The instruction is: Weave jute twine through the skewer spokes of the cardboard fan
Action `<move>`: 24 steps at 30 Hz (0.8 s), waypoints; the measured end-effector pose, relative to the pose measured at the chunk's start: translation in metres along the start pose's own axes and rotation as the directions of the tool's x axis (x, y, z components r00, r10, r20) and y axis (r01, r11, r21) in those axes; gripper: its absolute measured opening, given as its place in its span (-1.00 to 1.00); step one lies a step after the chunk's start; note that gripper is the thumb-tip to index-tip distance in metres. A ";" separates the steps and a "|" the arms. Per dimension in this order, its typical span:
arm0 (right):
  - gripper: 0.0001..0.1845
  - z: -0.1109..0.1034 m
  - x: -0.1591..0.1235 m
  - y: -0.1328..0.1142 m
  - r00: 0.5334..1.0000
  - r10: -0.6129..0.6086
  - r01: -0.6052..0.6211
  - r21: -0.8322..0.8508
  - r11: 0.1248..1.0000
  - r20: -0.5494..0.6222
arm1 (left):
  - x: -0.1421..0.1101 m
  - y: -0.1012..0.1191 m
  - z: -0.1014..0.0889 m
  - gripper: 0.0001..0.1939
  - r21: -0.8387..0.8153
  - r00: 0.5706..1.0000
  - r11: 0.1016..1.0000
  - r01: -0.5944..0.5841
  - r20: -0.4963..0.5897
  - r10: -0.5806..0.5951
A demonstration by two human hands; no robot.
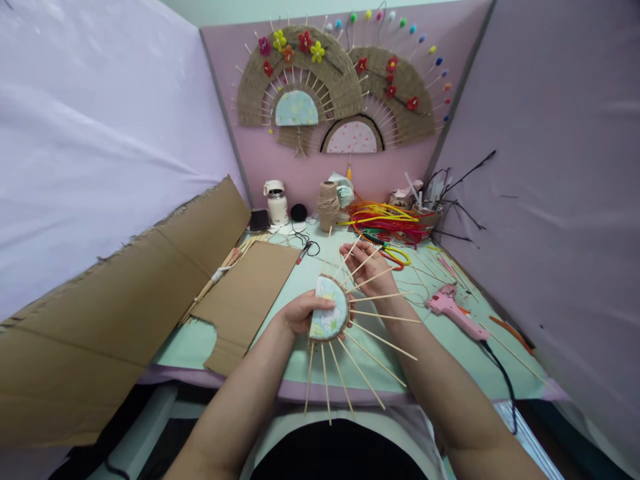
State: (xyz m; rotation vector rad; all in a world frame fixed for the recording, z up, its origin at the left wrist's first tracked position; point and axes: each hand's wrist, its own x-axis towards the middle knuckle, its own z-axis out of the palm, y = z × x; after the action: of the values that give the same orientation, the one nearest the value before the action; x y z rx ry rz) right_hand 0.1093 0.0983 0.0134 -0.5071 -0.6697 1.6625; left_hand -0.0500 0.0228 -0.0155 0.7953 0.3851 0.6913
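Observation:
A half-round fan base (331, 308), covered in pale blue patterned fabric with a brown twine edge, is gripped in my left hand (303, 312). The thumb lies on the fabric and the fingers go behind it. Thin wooden sticks (385, 313) radiate from its curved edge, toward me and to the right. Behind the upper sticks, my right hand (369, 267) is closed in a pinch, with a thin strand of twine (349, 277) at its fingertips. Some of its fingers are covered by the sticks.
A pink glue gun (457, 313) lies at right, its cord over the edge. Cardboard (255, 287) and bundled sticks (220, 273) are at left. Behind are a twine spool (329, 207), a white bottle (277, 205) and coloured pipe cleaners (390, 220). Finished fans (300, 73) hang on the back wall.

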 end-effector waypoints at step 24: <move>-0.66 0.003 -0.002 -0.004 1.000 0.014 -0.014 -0.013 1.000 -0.004 | 0.006 -0.002 -0.001 -0.59 -0.064 0.992 0.993 -0.103 -0.078 0.098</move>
State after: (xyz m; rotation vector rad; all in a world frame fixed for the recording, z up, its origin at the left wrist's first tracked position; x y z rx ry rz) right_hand 0.1105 0.0961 0.0179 -0.5249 -0.6763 1.6705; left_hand -0.0457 0.0260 -0.0185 0.7294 0.3895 0.8261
